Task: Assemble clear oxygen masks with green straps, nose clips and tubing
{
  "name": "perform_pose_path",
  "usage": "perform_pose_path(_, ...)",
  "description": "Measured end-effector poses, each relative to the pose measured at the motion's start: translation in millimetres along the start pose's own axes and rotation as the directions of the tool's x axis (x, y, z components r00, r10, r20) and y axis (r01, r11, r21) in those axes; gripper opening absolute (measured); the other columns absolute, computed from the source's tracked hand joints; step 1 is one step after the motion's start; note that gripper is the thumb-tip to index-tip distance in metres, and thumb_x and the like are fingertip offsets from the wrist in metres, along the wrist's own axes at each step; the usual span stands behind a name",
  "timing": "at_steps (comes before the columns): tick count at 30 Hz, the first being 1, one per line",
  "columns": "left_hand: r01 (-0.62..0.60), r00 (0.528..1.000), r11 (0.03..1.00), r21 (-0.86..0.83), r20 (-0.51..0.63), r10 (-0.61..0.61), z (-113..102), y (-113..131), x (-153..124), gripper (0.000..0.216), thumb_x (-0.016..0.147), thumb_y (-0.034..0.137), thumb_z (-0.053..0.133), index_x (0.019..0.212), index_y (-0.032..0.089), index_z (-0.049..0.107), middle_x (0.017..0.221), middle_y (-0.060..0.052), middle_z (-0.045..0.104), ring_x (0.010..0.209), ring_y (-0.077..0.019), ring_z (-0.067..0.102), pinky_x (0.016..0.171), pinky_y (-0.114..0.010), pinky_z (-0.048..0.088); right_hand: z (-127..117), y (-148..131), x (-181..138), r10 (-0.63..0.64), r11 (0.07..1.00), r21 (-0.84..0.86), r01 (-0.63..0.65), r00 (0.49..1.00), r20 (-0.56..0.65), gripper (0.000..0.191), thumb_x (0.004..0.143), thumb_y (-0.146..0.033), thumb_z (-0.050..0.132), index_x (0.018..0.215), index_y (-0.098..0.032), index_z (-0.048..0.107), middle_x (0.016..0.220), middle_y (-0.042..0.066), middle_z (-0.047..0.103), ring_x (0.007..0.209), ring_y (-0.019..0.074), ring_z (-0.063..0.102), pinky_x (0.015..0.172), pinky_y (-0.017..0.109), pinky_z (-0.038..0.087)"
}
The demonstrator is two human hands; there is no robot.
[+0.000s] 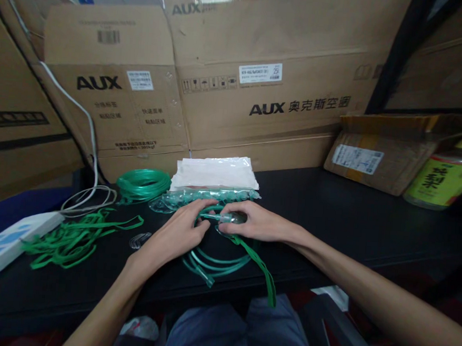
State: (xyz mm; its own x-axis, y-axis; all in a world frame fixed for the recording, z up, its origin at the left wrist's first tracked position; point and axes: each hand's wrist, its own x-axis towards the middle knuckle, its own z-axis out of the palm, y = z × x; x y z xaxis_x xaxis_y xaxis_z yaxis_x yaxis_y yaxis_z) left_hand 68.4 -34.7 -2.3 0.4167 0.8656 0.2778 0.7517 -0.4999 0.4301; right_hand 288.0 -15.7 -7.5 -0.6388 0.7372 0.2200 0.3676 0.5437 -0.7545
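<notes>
My right hand [257,221] is closed around a clear, green-tinted oxygen mask [236,217], with the fingers covering much of it. A green elastic strap [262,270] trails from the mask toward the table's front edge. Facing it, my left hand [183,226] has its fingers curled round green tubing [211,216], whose narrow end points at the mask. Whether tube and mask touch is unclear. Below both hands, loops of the same tubing [224,271] lie on the black table, one free end toward me. Just behind the hands lies a clear bag of green-tinted parts [213,194].
White packets [215,173] lie behind the bag, beside a green tubing coil [143,182]. To the left are loose green straps [72,238], small clear pieces [140,240] and a power strip [12,244]. Cardboard [218,124] walls the back; a small box [378,157] and bottle [446,175] stand right.
</notes>
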Motion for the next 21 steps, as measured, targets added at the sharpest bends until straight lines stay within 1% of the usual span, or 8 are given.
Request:
perform_pose_path(4, 0.014, 1.0, 1.0, 0.025, 0.001, -0.014, -1.3, 3.8, 1.5, 0.048, 0.09, 0.032, 0.047, 0.134, 0.019, 0.063, 0.136, -0.009, 0.065, 0.131, -0.0287, 0.055, 0.114, -0.043, 0.036, -1.7, 2.9, 0.3, 0.036, 0.995, 0.094, -0.04, 0.998, 0.047, 0.034, 0.085, -0.047, 0.07, 0.091, -0.015, 0.076, 0.076, 0.0, 0.061, 0.069, 0.0134, 0.05, 0.062, 0.024, 0.038)
perform_pose_path(7, 0.033, 0.999, 0.999, 0.029, -0.023, -0.033, -3.0, 5.3, 2.9, 0.043, 0.091, 0.033, 0.046, 0.125, 0.019, 0.068, 0.129, -0.008, 0.069, 0.123, -0.0281, 0.061, 0.111, -0.041, 0.04, -3.3, 1.9, 0.1, 0.073, 0.976, 0.2, -0.085, 0.995, 0.067, 0.04, 0.08, -0.054, 0.074, 0.081, -0.015, 0.073, 0.067, -0.003, 0.053, 0.062, 0.011, 0.041, 0.056, 0.024, 0.03)
perform_pose_path(11, 0.071, 0.997, 0.996, 0.053, -0.038, -0.069, -6.0, 4.3, 2.9, 0.034, 0.092, 0.034, 0.046, 0.111, 0.021, 0.071, 0.115, -0.006, 0.075, 0.114, -0.0289, 0.067, 0.101, -0.038, 0.045, -5.0, -2.0, 0.0, 0.093, 0.953, 0.287, -0.093, 0.996, 0.016, 0.046, 0.079, -0.06, 0.073, 0.075, -0.014, 0.069, 0.065, -0.004, 0.047, 0.06, 0.0095, 0.036, 0.054, 0.025, 0.024)
perform_pose_path(14, 0.183, 0.983, 0.98, 0.082, -0.005, -0.184, -7.8, 3.1, 1.8, 0.029, 0.091, 0.037, 0.047, 0.105, 0.021, 0.067, 0.086, -0.003, 0.076, 0.079, -0.0272, 0.074, 0.083, -0.036, 0.05, -5.6, -1.7, 0.4, 0.082, 0.96, 0.271, -0.076, 0.997, -0.012, 0.046, 0.08, -0.06, 0.072, 0.076, -0.015, 0.068, 0.066, -0.004, 0.047, 0.061, 0.0095, 0.039, 0.054, 0.024, 0.026)
perform_pose_path(16, 0.255, 0.966, 0.964, 0.078, 0.034, -0.258, -7.9, 2.3, 1.4, 0.027, 0.091, 0.04, 0.047, 0.1, 0.021, 0.065, 0.072, 0.0, 0.072, 0.054, -0.0218, 0.069, 0.073, -0.034, 0.05, -5.3, 0.2, 0.8, 0.093, 0.961, 0.26, -0.09, 0.996, 0.002, 0.046, 0.082, -0.06, 0.071, 0.078, -0.015, 0.069, 0.067, -0.004, 0.049, 0.061, 0.0099, 0.04, 0.055, 0.024, 0.027)
perform_pose_path(17, 0.275, 0.959, 0.958, 0.076, 0.05, -0.28, -7.6, 1.8, 1.4, 0.026, 0.091, 0.04, 0.047, 0.098, 0.021, 0.064, 0.069, 0.002, 0.07, 0.047, -0.0197, 0.065, 0.07, -0.033, 0.05, -5.1, 1.2, 1.0, 0.098, 0.962, 0.254, -0.097, 0.995, 0.009, 0.046, 0.082, -0.061, 0.07, 0.08, -0.014, 0.07, 0.067, -0.004, 0.05, 0.061, 0.0101, 0.041, 0.055, 0.024, 0.028)
perform_pose_path(19, 0.278, 0.958, 0.957, 0.081, 0.05, -0.282, -6.3, 0.9, 1.8, 0.024, 0.09, 0.04, 0.048, 0.095, 0.021, 0.062, 0.071, 0.002, 0.07, 0.046, -0.0185, 0.064, 0.067, -0.032, 0.049, -4.8, 2.7, 1.5, 0.098, 0.965, 0.24, -0.101, 0.995, 0.025, 0.046, 0.082, -0.06, 0.071, 0.083, -0.014, 0.072, 0.068, -0.003, 0.052, 0.063, 0.0106, 0.042, 0.056, 0.025, 0.029)
perform_pose_path(21, 0.233, 0.971, 0.969, 0.086, 0.033, -0.237, -4.5, 0.1, 2.6, 0.024, 0.088, 0.039, 0.051, 0.1, 0.022, 0.063, 0.08, -0.001, 0.073, 0.058, -0.0212, 0.069, 0.069, -0.032, 0.049, -4.8, 3.0, 1.8, 0.082, 0.969, 0.231, -0.093, 0.995, 0.054, 0.045, 0.083, -0.059, 0.071, 0.088, -0.014, 0.075, 0.072, -0.002, 0.056, 0.066, 0.0114, 0.044, 0.059, 0.025, 0.031)
